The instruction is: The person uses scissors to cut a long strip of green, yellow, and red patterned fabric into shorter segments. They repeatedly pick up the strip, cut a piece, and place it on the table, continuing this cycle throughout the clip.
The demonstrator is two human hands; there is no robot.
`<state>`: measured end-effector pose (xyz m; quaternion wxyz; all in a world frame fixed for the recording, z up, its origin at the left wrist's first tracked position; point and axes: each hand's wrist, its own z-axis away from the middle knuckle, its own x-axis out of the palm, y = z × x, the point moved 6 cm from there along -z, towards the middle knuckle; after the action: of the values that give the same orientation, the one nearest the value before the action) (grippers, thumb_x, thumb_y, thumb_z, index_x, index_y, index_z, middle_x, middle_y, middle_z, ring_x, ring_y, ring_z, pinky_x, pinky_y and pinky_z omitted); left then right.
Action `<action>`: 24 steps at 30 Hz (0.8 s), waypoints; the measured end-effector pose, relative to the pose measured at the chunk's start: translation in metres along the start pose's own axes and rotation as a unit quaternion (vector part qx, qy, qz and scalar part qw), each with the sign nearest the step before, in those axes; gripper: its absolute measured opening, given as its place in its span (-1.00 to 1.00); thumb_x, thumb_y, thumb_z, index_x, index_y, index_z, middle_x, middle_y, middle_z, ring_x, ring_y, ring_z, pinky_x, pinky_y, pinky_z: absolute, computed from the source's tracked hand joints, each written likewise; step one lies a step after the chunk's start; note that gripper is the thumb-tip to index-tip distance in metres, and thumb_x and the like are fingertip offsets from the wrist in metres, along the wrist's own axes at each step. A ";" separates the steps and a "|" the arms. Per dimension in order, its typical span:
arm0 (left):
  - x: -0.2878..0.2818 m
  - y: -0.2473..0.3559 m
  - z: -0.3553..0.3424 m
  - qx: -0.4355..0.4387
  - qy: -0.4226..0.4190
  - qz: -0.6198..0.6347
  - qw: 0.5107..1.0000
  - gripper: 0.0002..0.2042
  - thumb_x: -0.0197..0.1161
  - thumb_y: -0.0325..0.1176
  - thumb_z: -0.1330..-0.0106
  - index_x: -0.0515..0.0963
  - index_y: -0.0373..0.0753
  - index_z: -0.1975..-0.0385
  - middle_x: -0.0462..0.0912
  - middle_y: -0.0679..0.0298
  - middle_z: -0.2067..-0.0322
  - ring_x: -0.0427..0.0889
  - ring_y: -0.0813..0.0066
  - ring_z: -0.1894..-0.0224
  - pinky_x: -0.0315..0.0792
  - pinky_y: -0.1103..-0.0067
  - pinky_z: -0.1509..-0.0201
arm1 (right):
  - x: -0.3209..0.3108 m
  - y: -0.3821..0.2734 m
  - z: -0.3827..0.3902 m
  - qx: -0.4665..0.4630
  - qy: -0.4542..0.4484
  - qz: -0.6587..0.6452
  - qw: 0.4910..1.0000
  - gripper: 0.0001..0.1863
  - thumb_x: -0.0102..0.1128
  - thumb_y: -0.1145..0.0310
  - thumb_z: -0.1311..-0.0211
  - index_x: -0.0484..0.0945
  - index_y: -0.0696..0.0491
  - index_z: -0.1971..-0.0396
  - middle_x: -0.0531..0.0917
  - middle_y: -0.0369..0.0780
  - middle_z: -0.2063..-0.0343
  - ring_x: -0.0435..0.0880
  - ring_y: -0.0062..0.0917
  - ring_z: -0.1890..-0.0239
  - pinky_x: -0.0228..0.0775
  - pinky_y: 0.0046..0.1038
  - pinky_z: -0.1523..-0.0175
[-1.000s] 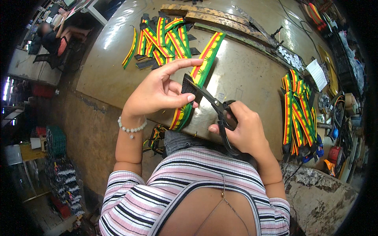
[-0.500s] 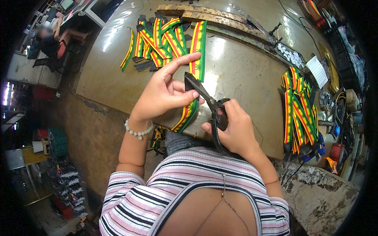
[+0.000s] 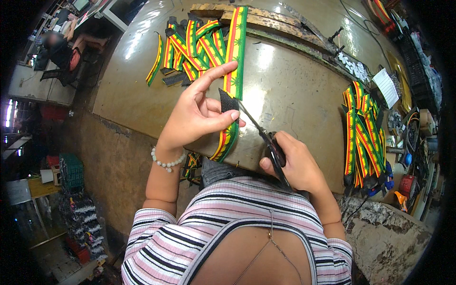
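Observation:
My left hand (image 3: 192, 111) pinches a dark woven end between thumb and fingers, its index finger stretched along a striped strap (image 3: 233, 57). The strap is green, yellow and red with a leaf pattern and lies away from me on the table. Below the pinch, another striped length (image 3: 223, 146) curves down over the near table edge. How the two lengths join is hidden by the fingers. My right hand (image 3: 298, 166) is closed round the handles of black scissors (image 3: 270, 140). Their blades point up and left, tips beside the dark woven end.
A loose pile of similar straps (image 3: 194, 47) lies at the far left of the table (image 3: 294, 90). Another bundle (image 3: 363, 133) sits at the right. Long worn bars (image 3: 266, 21) cross the back. A person (image 3: 59, 54) sits at the upper left.
The scissors and my right hand have drawn back slightly to the right, and the blades look closer together. The far striped strap reaches farther away from me. My left hand has barely moved.

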<state>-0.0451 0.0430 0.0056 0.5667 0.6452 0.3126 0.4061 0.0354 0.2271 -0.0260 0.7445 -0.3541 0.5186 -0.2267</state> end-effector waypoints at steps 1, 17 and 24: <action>-0.001 0.000 -0.001 0.004 0.001 -0.008 1.000 -0.28 0.24 -0.72 -0.17 0.08 -0.47 -0.35 0.33 0.06 -0.23 0.71 0.45 0.20 0.61 0.66 0.21 | -0.001 -0.002 0.001 -0.012 0.011 -0.009 1.000 -0.44 0.40 -0.09 -0.01 0.47 0.15 0.36 0.54 -0.07 0.44 0.60 -0.11 0.36 0.44 -0.22 0.24; 0.003 -0.006 -0.004 -0.021 -0.007 0.001 1.000 -0.29 0.24 -0.69 -0.20 0.08 -0.42 -0.36 0.46 0.10 -0.10 0.71 0.47 0.24 0.58 0.71 0.27 | -0.009 0.003 0.007 -0.042 0.133 0.002 0.990 -0.48 0.54 0.10 0.11 0.37 0.15 0.57 0.46 -0.13 0.59 0.47 -0.25 0.57 0.33 -0.36 0.45; 0.002 -0.003 -0.001 0.001 0.008 -0.008 1.000 -0.28 0.24 -0.70 -0.20 0.07 -0.44 -0.36 0.43 0.07 -0.15 0.72 0.45 0.22 0.59 0.70 0.25 | -0.006 0.007 0.009 -0.036 0.126 0.029 0.991 -0.49 0.52 -0.01 0.10 0.51 0.13 0.51 0.54 -0.17 0.58 0.61 -0.26 0.54 0.45 -0.31 0.44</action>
<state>-0.0444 0.0458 0.0032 0.5669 0.6402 0.3224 0.4061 0.0415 0.2384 -0.0264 0.6662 -0.3337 0.6263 -0.2292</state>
